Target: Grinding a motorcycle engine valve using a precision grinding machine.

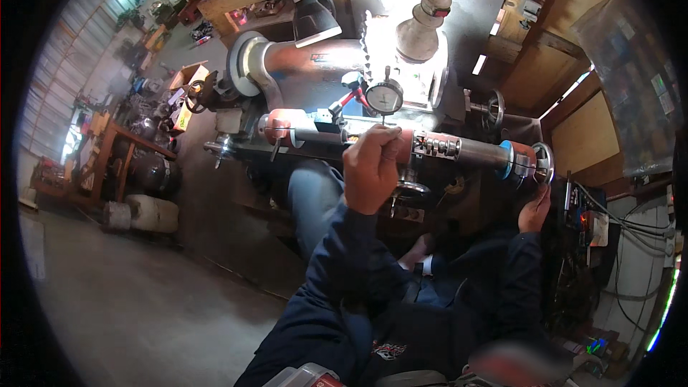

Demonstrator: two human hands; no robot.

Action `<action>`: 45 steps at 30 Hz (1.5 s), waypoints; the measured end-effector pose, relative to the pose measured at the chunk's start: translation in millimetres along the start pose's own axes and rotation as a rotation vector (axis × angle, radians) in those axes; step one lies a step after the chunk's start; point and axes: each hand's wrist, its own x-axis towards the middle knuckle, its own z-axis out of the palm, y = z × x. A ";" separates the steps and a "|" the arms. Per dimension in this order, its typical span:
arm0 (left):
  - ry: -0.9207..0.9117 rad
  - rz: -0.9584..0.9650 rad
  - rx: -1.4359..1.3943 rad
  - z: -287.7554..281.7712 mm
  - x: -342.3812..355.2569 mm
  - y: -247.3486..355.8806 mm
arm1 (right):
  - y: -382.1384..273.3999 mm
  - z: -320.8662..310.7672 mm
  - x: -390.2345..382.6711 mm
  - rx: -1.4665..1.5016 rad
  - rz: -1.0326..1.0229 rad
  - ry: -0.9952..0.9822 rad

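Observation:
My left hand (371,172) is closed, its fingertips pressed together just below a round dial gauge (385,97) with a white face. What lies between those fingers is hidden. The gauge's thin stem points down toward them. Right behind this hand runs a steel shaft (312,136) of a machine, with a reddish-brown clamp block (281,129) on its left part. Farther right the shaft goes through a spring-like toothed section (437,146) to a reddish end block (522,160). At the right end, my right hand (534,211) is closed on the rim of a shiny handwheel (547,163).
Behind the shaft stands a large grey-brown machine body (312,61) under a bright lamp (315,18). Another handwheel (494,110) sits at the back right. A cloudy plastic sheet (631,79) hangs at right; cables (623,226) run below it. A workbench (118,158) stands left.

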 end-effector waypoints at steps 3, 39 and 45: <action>-0.107 -0.110 -0.261 -17.4 5.2 -13.6 | 2.2 -1.1 -0.3 -0.030 0.003 -0.021; 0.367 -0.250 0.055 12.8 -6.6 -1.6 | 6.1 -1.8 -0.4 -0.010 0.010 -0.008; 0.004 -0.146 -0.085 -7.9 2.0 -2.8 | 7.1 -2.9 -3.4 -0.048 0.045 -0.011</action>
